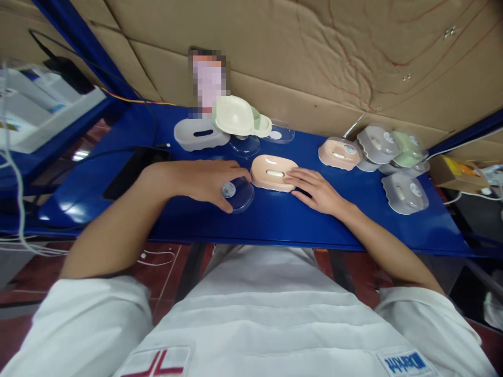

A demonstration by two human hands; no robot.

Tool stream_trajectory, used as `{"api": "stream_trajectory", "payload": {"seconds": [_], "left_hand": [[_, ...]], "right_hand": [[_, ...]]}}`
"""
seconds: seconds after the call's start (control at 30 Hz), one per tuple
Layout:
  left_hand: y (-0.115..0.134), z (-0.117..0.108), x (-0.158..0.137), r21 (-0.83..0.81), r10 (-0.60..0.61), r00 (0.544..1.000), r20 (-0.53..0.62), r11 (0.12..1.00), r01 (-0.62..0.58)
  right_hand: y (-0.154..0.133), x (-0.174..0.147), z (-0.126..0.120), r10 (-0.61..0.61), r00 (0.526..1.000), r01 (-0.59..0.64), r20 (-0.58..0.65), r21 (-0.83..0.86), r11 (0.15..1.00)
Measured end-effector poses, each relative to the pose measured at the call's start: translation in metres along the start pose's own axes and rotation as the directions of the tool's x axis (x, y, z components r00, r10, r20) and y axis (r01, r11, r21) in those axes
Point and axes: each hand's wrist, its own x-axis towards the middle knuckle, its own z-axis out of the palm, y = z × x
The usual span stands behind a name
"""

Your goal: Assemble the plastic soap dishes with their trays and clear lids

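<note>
A peach soap dish [261, 166] with a pale oval insert in its base lies on the blue table. My right hand [316, 191] has its fingers over the dish's right rim and its thumb low on the outside. To the left of the dish is a clear plastic lid [242, 198] with a round white sticker. My left hand [208, 183] spans this lid, fingers at its far edge and thumb at the near edge; the palm hides part of it. The lid lies beside the dish, close to its left end.
Behind are a grey soap box part [200, 135], cream and green dishes [234, 115] and another clear lid [281, 132]. Several lidded soap boxes [378, 144] stand at the right. A black object [121, 175] with a cable lies left. Cardboard [271, 73] lines the back.
</note>
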Motion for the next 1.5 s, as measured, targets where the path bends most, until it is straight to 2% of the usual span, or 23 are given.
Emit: {"api": "stream_trajectory", "payload": {"seconds": [0.13,0.33,0.4,0.5,0.57,0.7,0.8,0.87,0.97,1.03,1.13,1.33,1.5], "left_hand": [[0.021,0.005,-0.001,0.018,-0.032,0.999,0.03,0.999,0.031],[0.038,0.022,-0.006,0.057,0.06,0.986,0.153,0.996,-0.069],[0.04,0.022,-0.004,0.065,0.071,0.992,0.103,0.995,-0.079],[0.045,0.022,0.004,0.129,0.096,0.992,-0.08,0.988,-0.085],[0.048,0.023,0.011,0.21,0.139,0.969,-0.202,0.973,-0.096],[0.05,0.03,0.028,0.337,0.208,0.916,-0.344,0.938,-0.087],[0.047,0.036,0.041,0.291,0.132,0.88,-0.456,0.957,0.007],[0.044,0.041,0.05,0.211,0.039,0.857,-0.514,0.974,0.082],[0.042,0.048,0.06,0.105,-0.075,0.832,-0.55,0.982,0.158],[0.041,0.052,0.065,0.068,-0.098,0.817,-0.569,0.984,0.165],[0.04,0.053,0.066,0.043,-0.053,0.804,-0.592,0.994,0.097],[0.028,0.052,0.061,0.046,0.092,0.82,-0.564,0.996,-0.08],[0.019,0.054,0.063,0.067,0.158,0.782,-0.603,0.987,-0.148]], "right_hand": [[0.006,-0.003,0.003,0.045,0.998,-0.046,-0.05,-0.022,0.999],[0.014,-0.007,0.006,0.127,0.991,-0.127,-0.05,-0.006,0.992],[0.014,-0.007,0.006,0.141,0.989,-0.141,-0.032,0.002,0.99],[0.012,-0.006,0.004,0.134,0.991,-0.134,-0.027,-0.002,0.991],[0.011,-0.005,0.004,0.114,0.993,-0.115,-0.029,-0.01,0.993],[0.008,-0.003,0.004,0.079,0.997,-0.079,-0.007,-0.01,0.997],[0.006,-0.004,0.007,0.077,0.997,-0.077,-0.007,0.014,0.997],[0.005,-0.005,0.008,0.089,0.994,-0.087,-0.059,0.036,0.996],[0.003,-0.006,0.009,0.099,0.987,-0.092,-0.129,0.054,0.994],[0.001,-0.006,0.009,0.102,0.99,-0.097,-0.102,0.048,0.994],[0.0,-0.005,0.008,0.133,0.99,-0.131,-0.049,0.041,0.991],[0.009,-0.007,0.01,0.195,0.975,-0.185,-0.111,0.095,0.978],[0.013,-0.008,0.01,0.22,0.969,-0.199,-0.114,0.169,0.965]]}}
